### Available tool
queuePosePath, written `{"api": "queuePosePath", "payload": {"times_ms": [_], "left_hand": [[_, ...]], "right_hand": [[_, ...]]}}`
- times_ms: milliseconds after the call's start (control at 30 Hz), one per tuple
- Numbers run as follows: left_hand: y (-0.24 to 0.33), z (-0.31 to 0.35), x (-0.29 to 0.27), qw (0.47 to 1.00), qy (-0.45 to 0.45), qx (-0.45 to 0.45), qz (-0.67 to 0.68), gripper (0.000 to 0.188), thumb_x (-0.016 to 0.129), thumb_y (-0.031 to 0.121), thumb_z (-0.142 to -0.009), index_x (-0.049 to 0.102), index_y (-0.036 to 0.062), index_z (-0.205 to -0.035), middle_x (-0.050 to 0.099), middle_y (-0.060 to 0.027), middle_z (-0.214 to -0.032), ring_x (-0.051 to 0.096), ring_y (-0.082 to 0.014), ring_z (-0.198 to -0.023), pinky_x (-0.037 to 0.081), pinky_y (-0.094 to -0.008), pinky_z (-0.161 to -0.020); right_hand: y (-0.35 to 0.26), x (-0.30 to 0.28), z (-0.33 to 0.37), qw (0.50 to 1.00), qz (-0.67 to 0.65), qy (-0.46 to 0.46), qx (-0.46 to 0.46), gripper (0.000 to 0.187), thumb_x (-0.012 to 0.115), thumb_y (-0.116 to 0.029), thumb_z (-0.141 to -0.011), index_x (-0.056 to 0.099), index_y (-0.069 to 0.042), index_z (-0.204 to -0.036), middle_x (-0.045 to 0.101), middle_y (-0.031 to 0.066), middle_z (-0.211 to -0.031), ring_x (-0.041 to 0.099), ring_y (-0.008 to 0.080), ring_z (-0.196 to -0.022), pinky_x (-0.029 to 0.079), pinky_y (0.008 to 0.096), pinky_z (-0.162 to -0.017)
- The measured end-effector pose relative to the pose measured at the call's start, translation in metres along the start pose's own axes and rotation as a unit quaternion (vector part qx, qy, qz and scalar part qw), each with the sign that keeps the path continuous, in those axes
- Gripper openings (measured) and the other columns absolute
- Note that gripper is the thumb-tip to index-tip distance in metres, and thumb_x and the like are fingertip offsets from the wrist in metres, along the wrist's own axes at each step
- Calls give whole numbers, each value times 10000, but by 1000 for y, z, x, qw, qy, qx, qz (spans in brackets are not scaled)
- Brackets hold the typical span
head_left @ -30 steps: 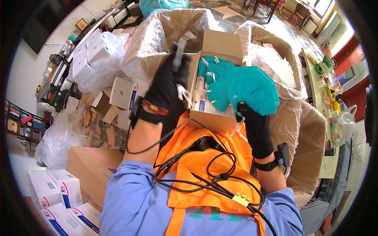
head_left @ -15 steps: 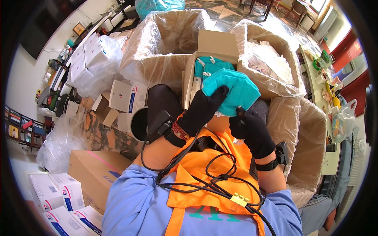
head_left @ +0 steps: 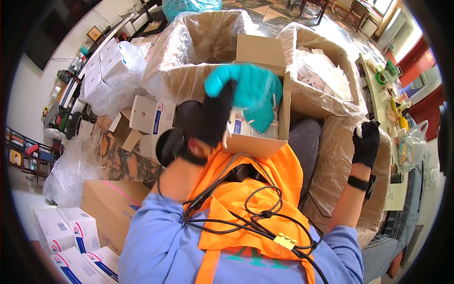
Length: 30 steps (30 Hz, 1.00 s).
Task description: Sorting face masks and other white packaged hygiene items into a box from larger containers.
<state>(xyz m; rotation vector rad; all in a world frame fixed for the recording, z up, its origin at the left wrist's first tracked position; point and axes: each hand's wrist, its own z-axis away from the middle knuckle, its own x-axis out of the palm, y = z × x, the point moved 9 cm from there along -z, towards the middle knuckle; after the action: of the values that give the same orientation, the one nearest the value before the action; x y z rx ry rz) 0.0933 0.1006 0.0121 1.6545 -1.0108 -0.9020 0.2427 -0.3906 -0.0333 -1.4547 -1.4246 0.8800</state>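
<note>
My left hand (head_left: 208,116), in a black glove and smeared by motion, is closed on a teal folded face mask (head_left: 220,78) over the left side of an open cardboard box (head_left: 261,146). More teal masks (head_left: 260,97) lie in that box, one slanting down toward its near side. Under them shows a white printed carton or sheet (head_left: 239,127). Out to the right, my black-gloved right hand (head_left: 366,146) is a fist above a plastic-lined carton (head_left: 373,194). A small white bit (head_left: 363,127) shows at its fingers; its kind is too small to tell.
A plastic-lined carton (head_left: 163,78) stands at the back left, another (head_left: 326,106) with white scraps (head_left: 321,71) at the back right. White boxes (head_left: 78,227) and a closed brown carton (head_left: 111,203) are at lower left. Black cables (head_left: 265,213) lie over my orange apron (head_left: 227,196).
The teal mask stack has left the place between my hands. My left hand has swung left with a mask; my right hand has moved far right, now a fist with a white bit.
</note>
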Motion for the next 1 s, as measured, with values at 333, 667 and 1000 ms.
{"api": "queuePosePath", "payload": {"times_ms": [333,667,1000], "left_hand": [[-152,-220,-74,959,54,-266,87,442,649,551,-829,679,113,-881,518,-22,-638,427,-175,-512,340,-294,-502],[-85,-169,-3,946,-121,-184,239,269,478,256,-1004,627,38,-1056,386,86,-645,342,-18,-528,291,-182,-478],[44,-36,75,946,-246,-51,204,228,485,284,-1008,627,106,-993,493,62,-689,435,-25,-596,360,-184,-548]], "right_hand": [[-36,143,69,902,-345,-126,227,269,489,-296,-1010,579,-187,-781,550,-62,-657,534,85,-592,394,249,-528],[-61,166,81,981,-75,-98,150,267,554,-76,-927,592,-45,-1189,658,32,-1038,596,71,-798,416,182,-588],[-97,334,125,918,-28,-357,171,261,646,-164,-868,636,-59,-1107,641,-20,-848,484,9,-603,348,156,-522]]}}
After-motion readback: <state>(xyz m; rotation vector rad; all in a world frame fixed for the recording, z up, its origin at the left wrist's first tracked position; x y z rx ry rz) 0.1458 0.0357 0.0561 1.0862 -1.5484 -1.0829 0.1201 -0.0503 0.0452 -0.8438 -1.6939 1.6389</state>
